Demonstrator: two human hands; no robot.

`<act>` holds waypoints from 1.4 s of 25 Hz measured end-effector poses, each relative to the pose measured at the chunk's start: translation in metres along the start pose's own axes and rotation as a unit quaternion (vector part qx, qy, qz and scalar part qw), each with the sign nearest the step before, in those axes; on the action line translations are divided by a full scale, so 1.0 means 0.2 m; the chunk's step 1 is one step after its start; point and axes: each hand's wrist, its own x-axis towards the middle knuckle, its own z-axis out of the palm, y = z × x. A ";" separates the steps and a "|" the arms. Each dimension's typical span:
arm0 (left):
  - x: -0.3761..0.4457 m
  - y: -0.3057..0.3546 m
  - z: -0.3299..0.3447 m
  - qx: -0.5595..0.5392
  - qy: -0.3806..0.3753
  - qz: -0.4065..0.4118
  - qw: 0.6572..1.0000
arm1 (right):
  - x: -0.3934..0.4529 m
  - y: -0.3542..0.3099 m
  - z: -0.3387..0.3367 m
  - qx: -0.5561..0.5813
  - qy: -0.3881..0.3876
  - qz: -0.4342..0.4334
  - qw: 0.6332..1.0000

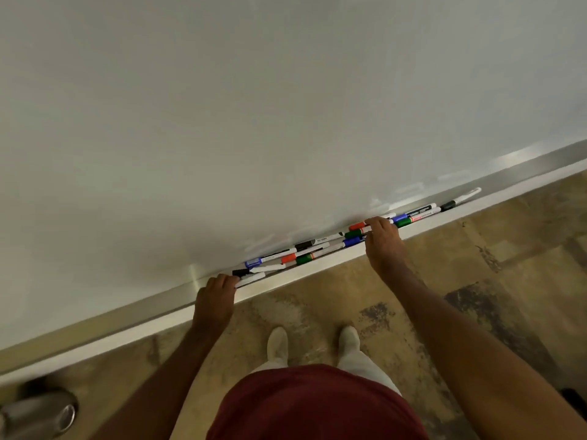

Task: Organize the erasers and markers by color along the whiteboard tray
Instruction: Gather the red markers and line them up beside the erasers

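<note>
A jumble of several markers with black, blue, red and green caps lies along the whiteboard tray. My left hand sits at the left end of the pile, fingers curled around the end of a white marker. Just above it lies a black-capped marker. My right hand reaches into the middle of the pile, with thumb and fingers pinched around a green-capped marker between a red-capped marker and a blue-capped marker. One black-capped marker lies apart at the right. No eraser is in sight.
The whiteboard fills the upper view. Below the tray is a mottled tan floor with my feet on it. A metal round object sits at the bottom left corner.
</note>
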 end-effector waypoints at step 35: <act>0.45 0.87 0.03 -0.063 0.020 -0.101 0.993 | 0.27 0.42 0.04 -0.142 -0.050 -0.194 0.969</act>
